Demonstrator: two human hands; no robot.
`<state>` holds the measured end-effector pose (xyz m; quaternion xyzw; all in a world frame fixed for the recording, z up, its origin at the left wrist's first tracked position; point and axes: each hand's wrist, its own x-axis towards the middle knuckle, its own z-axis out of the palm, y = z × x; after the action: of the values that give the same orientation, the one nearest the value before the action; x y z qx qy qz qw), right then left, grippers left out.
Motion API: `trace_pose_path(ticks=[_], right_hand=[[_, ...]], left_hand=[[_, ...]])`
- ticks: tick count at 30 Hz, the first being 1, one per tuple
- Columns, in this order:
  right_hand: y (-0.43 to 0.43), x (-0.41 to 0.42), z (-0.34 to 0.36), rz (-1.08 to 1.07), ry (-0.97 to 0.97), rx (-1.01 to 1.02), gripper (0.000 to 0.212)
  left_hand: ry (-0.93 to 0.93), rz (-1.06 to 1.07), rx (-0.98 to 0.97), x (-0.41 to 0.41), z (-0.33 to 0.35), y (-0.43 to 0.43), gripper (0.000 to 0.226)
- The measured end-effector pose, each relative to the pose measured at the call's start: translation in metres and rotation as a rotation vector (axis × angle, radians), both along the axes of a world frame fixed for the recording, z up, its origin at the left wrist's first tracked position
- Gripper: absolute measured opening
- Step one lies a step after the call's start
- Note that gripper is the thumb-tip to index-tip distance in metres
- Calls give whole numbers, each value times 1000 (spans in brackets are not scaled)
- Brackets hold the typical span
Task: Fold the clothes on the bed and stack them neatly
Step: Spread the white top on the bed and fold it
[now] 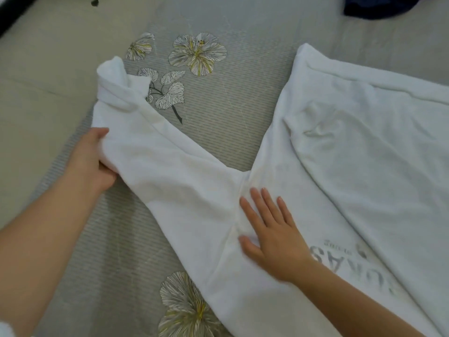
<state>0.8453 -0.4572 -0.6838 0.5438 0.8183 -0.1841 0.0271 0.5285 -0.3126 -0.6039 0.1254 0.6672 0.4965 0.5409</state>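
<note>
A white sweatshirt [352,154] with faded grey lettering lies spread over the right half of the bed. Its long sleeve [165,161] stretches out to the left, with the cuff bunched at the far end. My left hand [97,159] grips the sleeve's lower edge near the cuff, thumb on top of the cloth. My right hand [269,229] lies flat with straight fingers on the seam where the sleeve meets the body.
The bed [218,98] has a grey striped cover printed with pale flowers. A dark blue garment [374,7] lies crumpled at the far right top. A dark edge [9,15] runs along the top left corner.
</note>
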Motion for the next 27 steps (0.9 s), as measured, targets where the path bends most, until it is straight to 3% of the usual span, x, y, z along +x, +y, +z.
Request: trace_pose_path(ticks=[2, 3, 6, 9, 13, 15, 17, 19, 22, 24, 27], right_hand=[[6, 3, 10, -26, 82, -23, 70], [8, 6, 18, -79, 180, -57, 69], [3, 22, 49, -478, 557, -150, 49], [-3, 58, 67, -913, 853, -70, 16], [-16, 127, 78, -1390, 1031, 18, 16], [-24, 160, 78, -1581, 1094, -54, 19], [-31, 185, 74, -1693, 1171, -158, 23], [-36, 198, 70, -1710, 1173, -220, 27], [-34, 203, 65, -1646, 1101, -221, 42], [-23, 200, 63, -1651, 1019, -152, 65], [8, 199, 63, -1696, 734, 61, 95]], left_hand=[[87, 19, 124, 19, 21, 5, 34], [217, 53, 210, 30, 33, 9, 31], [536, -69, 439, 91, 70, 14, 14], [732, -425, 720, 187, 91, -3, 25], [946, -1165, 1069, 289, 55, -70, 19], [1048, -1475, 898, 296, 22, -109, 43], [1151, -1526, 704, 279, -20, -138, 60], [1343, -1528, 601, 251, -52, -155, 61], [1457, -1585, 490, 228, -75, -165, 61], [1452, -1579, 476, 229, -75, -168, 60], [1450, -1547, 473, 233, -76, -170, 60]])
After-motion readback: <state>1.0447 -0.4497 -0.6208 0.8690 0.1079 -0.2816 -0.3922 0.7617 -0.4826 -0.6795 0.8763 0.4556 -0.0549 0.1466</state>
